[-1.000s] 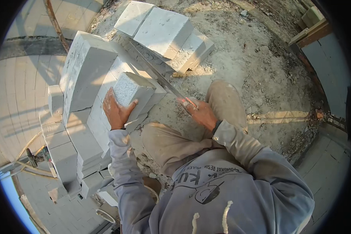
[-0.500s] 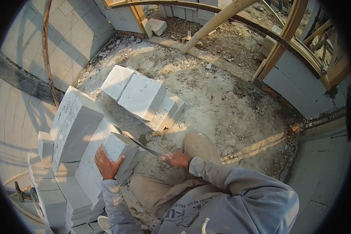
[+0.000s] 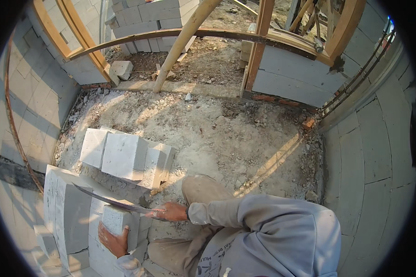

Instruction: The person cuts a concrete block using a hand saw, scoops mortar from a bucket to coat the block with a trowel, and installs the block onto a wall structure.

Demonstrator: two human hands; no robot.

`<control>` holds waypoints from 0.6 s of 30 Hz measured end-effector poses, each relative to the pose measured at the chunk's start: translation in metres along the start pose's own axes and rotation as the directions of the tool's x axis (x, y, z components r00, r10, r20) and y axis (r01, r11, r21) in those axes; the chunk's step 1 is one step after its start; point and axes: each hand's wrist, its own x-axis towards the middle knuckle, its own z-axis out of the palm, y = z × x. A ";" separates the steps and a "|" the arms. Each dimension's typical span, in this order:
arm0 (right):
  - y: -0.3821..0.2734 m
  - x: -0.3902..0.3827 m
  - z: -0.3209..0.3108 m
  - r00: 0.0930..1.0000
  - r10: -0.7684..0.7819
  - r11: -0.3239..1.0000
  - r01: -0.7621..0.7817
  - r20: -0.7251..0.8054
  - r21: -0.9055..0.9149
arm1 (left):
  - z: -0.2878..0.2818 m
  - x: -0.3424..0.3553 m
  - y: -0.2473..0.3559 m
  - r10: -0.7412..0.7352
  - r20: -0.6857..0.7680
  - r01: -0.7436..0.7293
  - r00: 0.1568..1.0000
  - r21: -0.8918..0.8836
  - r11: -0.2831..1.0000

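My right hand (image 3: 173, 212) is wrapped round the reddish handle of a hand saw (image 3: 111, 201). Its long, dark, pointed blade reaches left along the far edge of a small pale concrete block (image 3: 117, 215). Blade teeth cannot be made out. My left hand (image 3: 115, 239) grips that block, thumb on its right side and fingers over its left part. The block rests on a stack of larger pale blocks (image 3: 74, 207) beside my left knee. I cannot tell whether the blade touches the block.
Beyond the saw stands another group of pale blocks (image 3: 125, 154). A slanting wooden pole (image 3: 185, 44) and a dark bar (image 3: 171, 33) cross the doorway ahead. Block walls (image 3: 365, 166) rise on both sides. Rubble (image 3: 309, 157) lies along the floor's edges.
My view has swung right and up, so the blocks appear further left and lower. More of the saw's blade now shows past the block's far edge. My left hand remains on the block.
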 end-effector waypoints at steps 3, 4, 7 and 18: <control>0.026 -0.012 0.004 0.922 0.366 0.929 -0.353 0.126 -0.110 | -0.006 0.003 0.004 -0.001 -0.015 0.000 1.000 -0.023 1.000; 0.038 -0.015 0.003 0.919 0.370 0.923 -0.347 0.134 -0.168 | -0.007 0.005 0.012 -0.017 0.019 0.017 1.000 -0.039 0.999; 0.059 -0.026 0.023 0.940 0.335 0.937 -0.325 0.062 -0.126 | -0.008 0.003 0.012 -0.063 0.045 0.065 0.997 -0.056 0.996; 0.000 -0.052 -0.023 0.931 0.364 0.931 -0.364 -0.022 -0.014 | -0.013 0.002 0.012 -0.009 0.096 0.015 0.995 -0.058 0.998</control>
